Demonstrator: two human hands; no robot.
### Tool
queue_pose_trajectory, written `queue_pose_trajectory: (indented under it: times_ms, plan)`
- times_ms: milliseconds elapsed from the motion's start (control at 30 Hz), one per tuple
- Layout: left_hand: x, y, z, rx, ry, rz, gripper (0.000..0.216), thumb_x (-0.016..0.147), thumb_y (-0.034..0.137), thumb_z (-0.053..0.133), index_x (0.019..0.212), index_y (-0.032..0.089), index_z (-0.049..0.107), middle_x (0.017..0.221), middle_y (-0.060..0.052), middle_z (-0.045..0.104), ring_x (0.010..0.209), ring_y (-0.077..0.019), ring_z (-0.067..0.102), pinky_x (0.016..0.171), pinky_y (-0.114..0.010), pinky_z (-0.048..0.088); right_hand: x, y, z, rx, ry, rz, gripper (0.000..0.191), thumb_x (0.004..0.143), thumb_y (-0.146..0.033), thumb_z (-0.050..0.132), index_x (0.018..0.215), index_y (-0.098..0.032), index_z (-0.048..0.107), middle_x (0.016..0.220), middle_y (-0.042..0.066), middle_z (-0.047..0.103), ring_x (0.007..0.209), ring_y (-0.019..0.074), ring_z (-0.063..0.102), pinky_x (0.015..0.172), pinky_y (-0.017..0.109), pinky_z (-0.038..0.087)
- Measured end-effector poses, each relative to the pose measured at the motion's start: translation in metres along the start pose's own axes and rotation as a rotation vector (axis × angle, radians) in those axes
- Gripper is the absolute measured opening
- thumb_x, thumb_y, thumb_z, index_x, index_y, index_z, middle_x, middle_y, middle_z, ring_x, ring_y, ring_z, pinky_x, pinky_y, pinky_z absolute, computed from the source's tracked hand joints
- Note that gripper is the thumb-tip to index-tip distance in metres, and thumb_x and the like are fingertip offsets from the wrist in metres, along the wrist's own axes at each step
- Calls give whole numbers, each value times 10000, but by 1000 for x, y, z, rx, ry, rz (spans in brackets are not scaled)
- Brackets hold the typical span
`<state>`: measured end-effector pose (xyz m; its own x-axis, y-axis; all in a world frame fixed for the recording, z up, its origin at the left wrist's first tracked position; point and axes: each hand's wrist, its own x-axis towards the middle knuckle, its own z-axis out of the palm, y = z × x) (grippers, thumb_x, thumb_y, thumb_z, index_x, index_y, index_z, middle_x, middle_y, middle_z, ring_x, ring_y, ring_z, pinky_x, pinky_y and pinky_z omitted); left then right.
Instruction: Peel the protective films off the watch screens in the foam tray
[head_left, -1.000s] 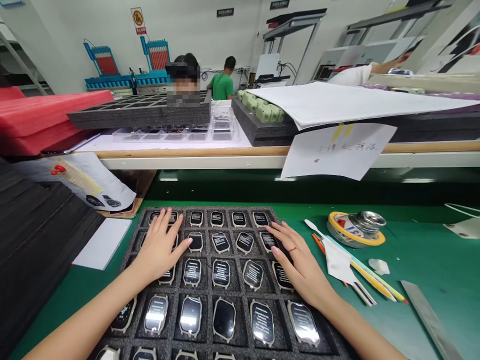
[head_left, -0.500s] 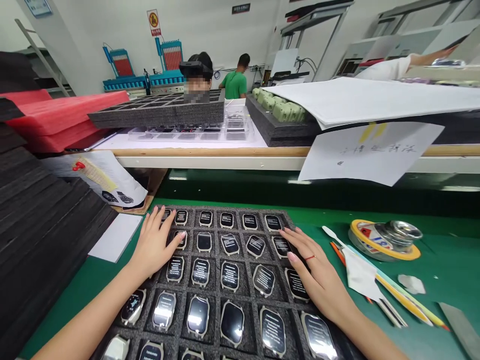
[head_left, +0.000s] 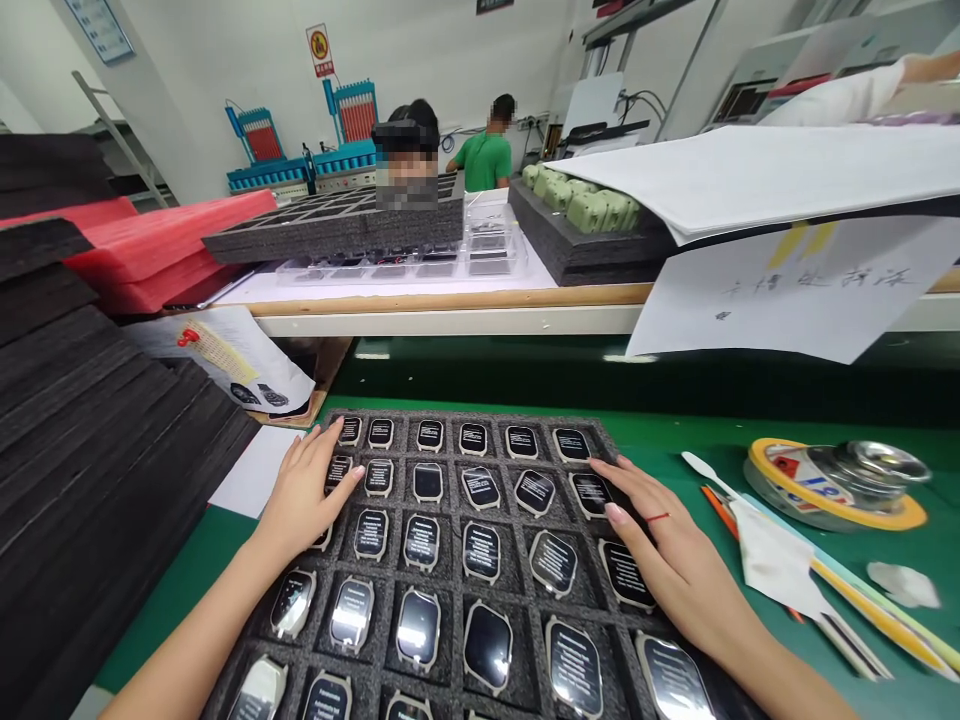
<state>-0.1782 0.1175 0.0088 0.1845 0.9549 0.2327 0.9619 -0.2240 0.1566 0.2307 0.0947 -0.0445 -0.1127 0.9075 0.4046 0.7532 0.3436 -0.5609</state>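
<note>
A dark foam tray [head_left: 450, 460] lies on the green bench in front of me, its pockets filled with several watch bodies [head_left: 480, 551] with black screens. My left hand [head_left: 304, 492] rests flat on the tray's left side, fingers stretched over the watches there. My right hand [head_left: 667, 540] lies flat on the tray's right side, fingers spread and pointing left, a thin red band on one finger. Neither hand holds anything.
A stack of black foam sheets [head_left: 82, 420] rises at my left. Right of the tray lie a tape roll with a metal dish [head_left: 840, 480], a white spatula and pencils [head_left: 787, 570]. A raised shelf [head_left: 450, 300] carries foam trays, red foam and paper. People work behind it.
Both hands have slid outward toward the tray's left and right edges. The view has shifted left and tilted a little, so the bench items sit further right.
</note>
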Motion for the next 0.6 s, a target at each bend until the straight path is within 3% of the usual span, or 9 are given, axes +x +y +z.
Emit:
queue_pose_trajectory:
  times_ms: [100, 300, 600]
  plan:
    - [-12, -4, -7, -59, 19, -41, 660, 971, 544, 422, 1518, 190, 317, 1518, -122, 459, 1410, -312, 401, 1172, -547, 295, 0, -1, 0, 6, -3, 68, 439, 1018, -484, 340, 1395, -286, 450, 1415, 65, 568, 1391, 302, 446, 1104, 567, 434]
    - [-43, -11, -16, -146, -10, -81, 486, 970, 512, 464, 1378, 255, 524, 1420, -79, 558, 1366, -280, 452, 1158, -517, 353, 0, -3, -1, 17, -12, 99, 452, 1005, -520, 338, 1370, -287, 468, 1400, 60, 582, 1393, 294, 445, 1110, 569, 425]
    - [-58, -5, -13, -29, -105, -86, 506, 993, 489, 417, 1464, 309, 454, 1624, -103, 255, 1495, -353, 203, 1168, -610, 270, -2, 1, 1, 7, -14, 65, 464, 1001, -517, 351, 1365, -264, 486, 1391, 78, 587, 1385, 309, 451, 1124, 568, 405]
